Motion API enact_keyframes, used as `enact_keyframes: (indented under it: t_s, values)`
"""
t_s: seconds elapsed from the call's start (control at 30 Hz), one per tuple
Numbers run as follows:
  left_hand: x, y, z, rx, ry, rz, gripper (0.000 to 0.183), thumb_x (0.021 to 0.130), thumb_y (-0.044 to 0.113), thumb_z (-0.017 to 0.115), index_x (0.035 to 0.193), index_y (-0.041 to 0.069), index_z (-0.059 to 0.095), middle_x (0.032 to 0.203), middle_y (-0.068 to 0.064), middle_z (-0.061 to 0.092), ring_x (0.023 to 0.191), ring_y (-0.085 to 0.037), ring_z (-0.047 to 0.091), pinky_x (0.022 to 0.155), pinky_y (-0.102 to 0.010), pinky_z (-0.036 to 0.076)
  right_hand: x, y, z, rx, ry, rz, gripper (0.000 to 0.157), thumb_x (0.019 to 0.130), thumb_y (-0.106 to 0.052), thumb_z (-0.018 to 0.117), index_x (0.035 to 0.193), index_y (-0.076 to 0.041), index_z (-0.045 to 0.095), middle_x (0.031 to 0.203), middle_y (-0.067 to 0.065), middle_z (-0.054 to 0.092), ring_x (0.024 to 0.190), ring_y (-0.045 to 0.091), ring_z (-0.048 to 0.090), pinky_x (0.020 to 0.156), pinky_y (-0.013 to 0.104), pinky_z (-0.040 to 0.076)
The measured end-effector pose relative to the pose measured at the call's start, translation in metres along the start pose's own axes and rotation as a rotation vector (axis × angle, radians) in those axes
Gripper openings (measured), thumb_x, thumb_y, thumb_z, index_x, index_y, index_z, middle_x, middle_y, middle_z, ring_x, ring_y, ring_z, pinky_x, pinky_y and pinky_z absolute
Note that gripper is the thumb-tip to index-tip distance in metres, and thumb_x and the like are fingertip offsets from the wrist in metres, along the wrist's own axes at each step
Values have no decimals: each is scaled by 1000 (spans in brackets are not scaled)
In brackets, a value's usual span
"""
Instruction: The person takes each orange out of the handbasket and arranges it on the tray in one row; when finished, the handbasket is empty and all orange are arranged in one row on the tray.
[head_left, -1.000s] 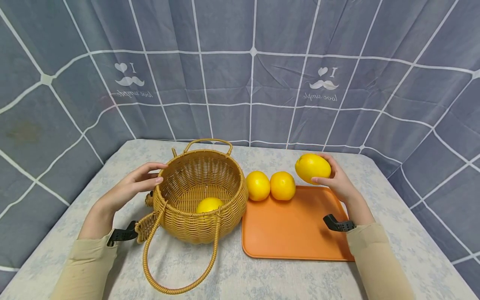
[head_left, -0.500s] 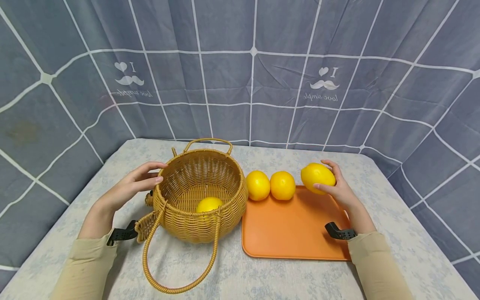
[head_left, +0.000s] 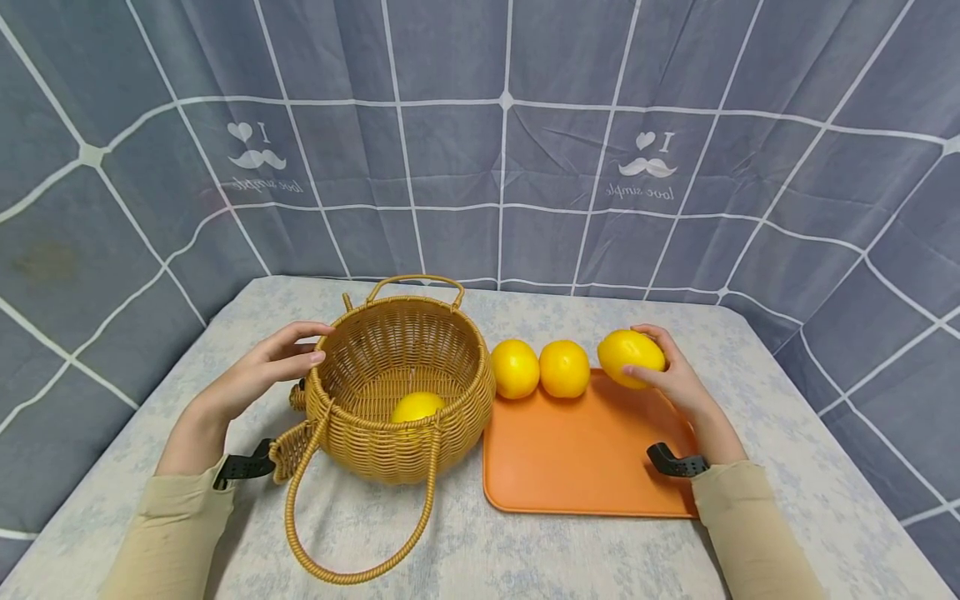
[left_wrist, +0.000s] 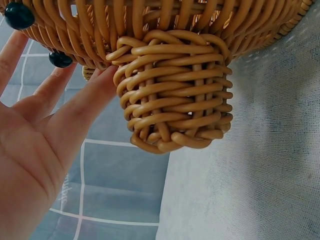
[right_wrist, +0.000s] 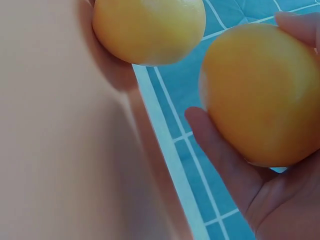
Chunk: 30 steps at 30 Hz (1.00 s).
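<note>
My right hand [head_left: 675, 379] holds a large yellow lemon [head_left: 630, 357] between thumb and fingers, over the back right part of the orange tray [head_left: 585, 467]. In the right wrist view, the thumb lies along one side of the lemon [right_wrist: 260, 95]. My left hand [head_left: 258, 371] touches the left rim of a round wicker basket [head_left: 412, 454] with its fingertips and thumb, the fingers fairly straight. In the left wrist view, the fingers [left_wrist: 45, 95] lean against the basket's woven side. One yellow fruit [head_left: 417, 407] lies inside the basket, partly hidden by the front rim.
Two round orange-yellow fruits, a left one [head_left: 514, 369] and a right one [head_left: 565, 369], sit side by side at the tray's back edge, beside the basket. A wicker handle [head_left: 360, 577] hangs down in front onto the patterned tablecloth [head_left: 495, 554]. A grey checked curtain [head_left: 450, 158] stands behind.
My right hand has lowered the lemon toward the tray, first shifting slightly right, then back a little left. The left hand and basket stay put.
</note>
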<state>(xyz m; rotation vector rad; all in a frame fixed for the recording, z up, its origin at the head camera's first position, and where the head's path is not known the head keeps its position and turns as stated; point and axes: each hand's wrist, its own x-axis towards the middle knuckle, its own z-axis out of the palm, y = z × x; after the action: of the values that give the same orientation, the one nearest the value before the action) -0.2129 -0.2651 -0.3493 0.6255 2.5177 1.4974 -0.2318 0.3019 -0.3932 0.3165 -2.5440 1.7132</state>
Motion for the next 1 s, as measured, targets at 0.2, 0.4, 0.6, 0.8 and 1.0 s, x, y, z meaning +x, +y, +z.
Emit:
enact_keyframes:
  t_s: [0.2, 0.4, 0.6, 0.8, 1.0]
  values:
    - [0, -1, -1, 8, -5, -9, 43, 99, 25, 48, 140, 16, 38, 129, -13, 45, 109, -19, 48, 82, -40, 42, 3, 5, 1, -2, -19, 37, 70, 83, -12, 72, 140, -21, 32, 136, 7, 33, 104, 23, 47, 83, 30, 43]
    - [1, -2, 0, 12, -4, -9, 43, 99, 26, 48, 140, 16, 38, 131, -11, 43, 110, -19, 48, 84, -41, 41, 5, 8, 3, -67, -18, 71, 71, 83, -19, 74, 142, -22, 35, 135, 15, 37, 102, 32, 47, 81, 39, 43]
    - [1, -3, 0, 14, -2, -14, 43, 99, 26, 48, 140, 16, 38, 132, -11, 43, 111, -19, 47, 85, -43, 40, 6, 9, 7, -71, -8, 79, 68, 82, -17, 73, 138, -16, 34, 133, 17, 37, 103, 35, 46, 81, 39, 42]
    - [0, -3, 0, 15, 0, -11, 43, 99, 26, 48, 140, 16, 38, 132, -12, 43, 111, -18, 48, 85, -42, 41, 9, 15, 11, -75, 21, 83, 69, 81, -16, 74, 136, -13, 34, 135, 17, 36, 104, 37, 46, 82, 40, 42]
    - [1, -4, 0, 11, 3, -8, 43, 99, 25, 48, 140, 15, 38, 131, -12, 44, 110, -17, 48, 84, -45, 40, 10, 17, 14, -102, 50, 83, 69, 81, -17, 75, 137, -12, 34, 135, 16, 36, 105, 37, 45, 84, 42, 41]
